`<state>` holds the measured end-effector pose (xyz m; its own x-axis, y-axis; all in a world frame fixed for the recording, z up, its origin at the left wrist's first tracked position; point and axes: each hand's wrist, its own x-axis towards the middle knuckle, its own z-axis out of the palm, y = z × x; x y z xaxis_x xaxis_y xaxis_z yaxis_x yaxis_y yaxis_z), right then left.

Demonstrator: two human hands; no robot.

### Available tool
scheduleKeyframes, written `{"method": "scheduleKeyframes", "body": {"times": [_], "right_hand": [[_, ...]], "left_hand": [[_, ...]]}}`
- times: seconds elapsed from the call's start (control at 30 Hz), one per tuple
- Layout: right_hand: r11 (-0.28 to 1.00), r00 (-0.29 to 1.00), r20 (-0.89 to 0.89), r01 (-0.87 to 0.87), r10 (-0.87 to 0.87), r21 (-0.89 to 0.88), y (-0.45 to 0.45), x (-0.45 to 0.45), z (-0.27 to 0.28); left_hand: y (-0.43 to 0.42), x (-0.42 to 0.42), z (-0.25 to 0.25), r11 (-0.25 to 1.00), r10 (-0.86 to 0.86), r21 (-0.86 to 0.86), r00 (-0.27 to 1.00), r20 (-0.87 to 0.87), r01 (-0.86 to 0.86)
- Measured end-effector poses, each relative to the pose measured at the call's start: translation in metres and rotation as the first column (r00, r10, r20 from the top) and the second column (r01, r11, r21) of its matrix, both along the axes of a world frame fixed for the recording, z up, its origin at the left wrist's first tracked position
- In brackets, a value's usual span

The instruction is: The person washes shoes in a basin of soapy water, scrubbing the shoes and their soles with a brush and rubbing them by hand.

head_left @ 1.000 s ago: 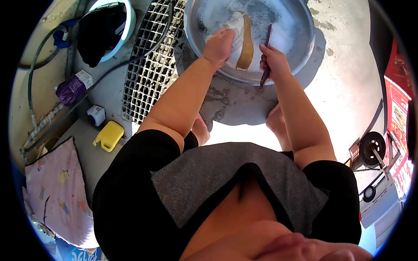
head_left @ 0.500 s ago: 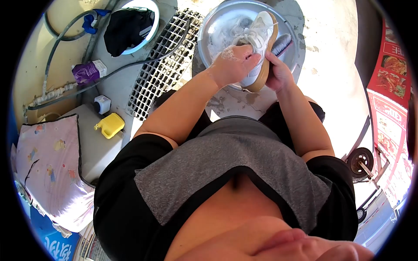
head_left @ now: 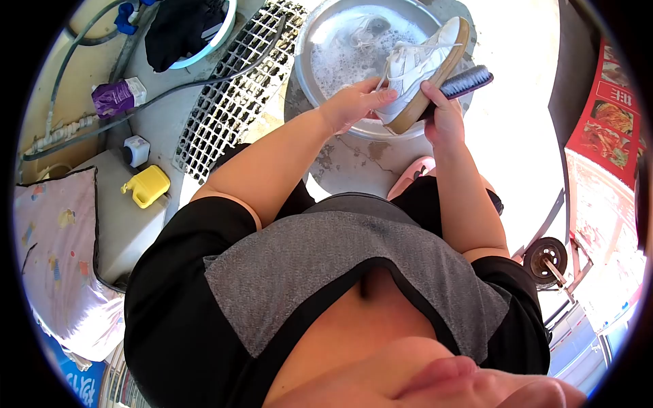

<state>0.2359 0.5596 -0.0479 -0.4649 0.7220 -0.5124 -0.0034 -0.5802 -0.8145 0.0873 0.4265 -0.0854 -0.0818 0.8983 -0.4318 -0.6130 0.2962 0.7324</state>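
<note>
A white sneaker [head_left: 416, 73] with loose laces and a tan sole is tilted over a metal basin [head_left: 304, 58] of sudsy water. My left hand [head_left: 355, 105] grips the sneaker by its heel end, thumb on the upper. My right hand [head_left: 443, 114] is closed around the handle of a scrub brush [head_left: 468, 81], whose pale bristles face up and away. The right thumb lies against the edge of the sole, and the fingers below are mostly hidden. Something pale lies under the suds in the basin, too blurred to name.
A metal floor grate [head_left: 231, 85] lies left of the basin, crossed by a dark hose [head_left: 197, 83]. Further left are a light blue tub [head_left: 228, 34] with dark cloth, a purple pouch [head_left: 114, 98], a white bottle [head_left: 138, 149] and a yellow jug [head_left: 147, 185]. A pink shoe [head_left: 413, 175] shows below the basin.
The sneaker has shifted right and tilted further. My left hand has slid to its heel end. The brush has swung out to the right, clear of the sole, with my right hand.
</note>
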Motion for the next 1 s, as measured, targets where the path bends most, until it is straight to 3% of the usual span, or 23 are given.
{"method": "scheduleKeyframes", "body": {"times": [0.03,0.07,0.2,0.33,0.53,0.63,0.73,0.77,0.83,0.93,1.0], "right_hand": [[0.999,1.0,0.025,-0.008,0.006,0.047,-0.001,-0.002,0.001],[0.995,0.998,0.019,0.065,-0.067,0.077,-0.003,-0.006,0.002],[0.982,0.992,0.113,0.04,-0.061,0.184,-0.007,-0.01,0.012],[0.952,0.988,0.15,-0.012,-0.035,0.306,-0.008,-0.016,0.017],[0.868,0.973,0.23,-0.139,0.029,0.476,-0.006,-0.021,0.009],[0.863,0.974,0.219,-0.157,0.056,0.48,-0.007,-0.022,0.008],[0.896,0.98,0.172,-0.161,0.096,0.414,-0.008,-0.023,0.012],[0.908,0.982,0.155,-0.163,0.11,0.387,-0.008,-0.023,0.013],[0.94,0.978,0.165,-0.17,0.125,0.296,-0.008,-0.023,0.01],[0.953,0.967,0.173,-0.221,0.186,0.207,-0.012,-0.024,0.007],[0.945,0.955,0.163,-0.274,0.246,0.177,-0.019,-0.025,0.005]], "left_hand": [[0.003,0.001,0.002,0.999,-0.018,-0.032,0.99,0.139,0.023],[0.006,0.001,0.0,0.999,0.002,-0.052,0.983,0.182,0.008],[0.008,0.004,-0.001,0.992,0.092,-0.114,0.938,0.334,-0.057],[0.015,0.005,-0.012,0.987,0.16,-0.093,0.884,0.439,-0.132],[0.014,-0.001,-0.02,0.983,0.182,-0.07,0.885,0.428,-0.168],[0.01,-0.004,-0.014,0.986,0.162,-0.1,0.914,0.372,-0.134],[0.012,-0.01,-0.023,0.984,0.176,-0.016,0.969,0.176,-0.176],[0.014,-0.012,-0.025,0.955,0.295,0.031,0.955,0.02,-0.295],[0.02,-0.012,-0.026,0.855,0.518,0.173,0.813,-0.267,-0.489],[0.026,-0.028,-0.013,0.82,0.548,0.437,0.727,-0.413,-0.37],[0.028,-0.034,0.002,0.901,0.4,0.33,0.835,-0.377,-0.282]]}}
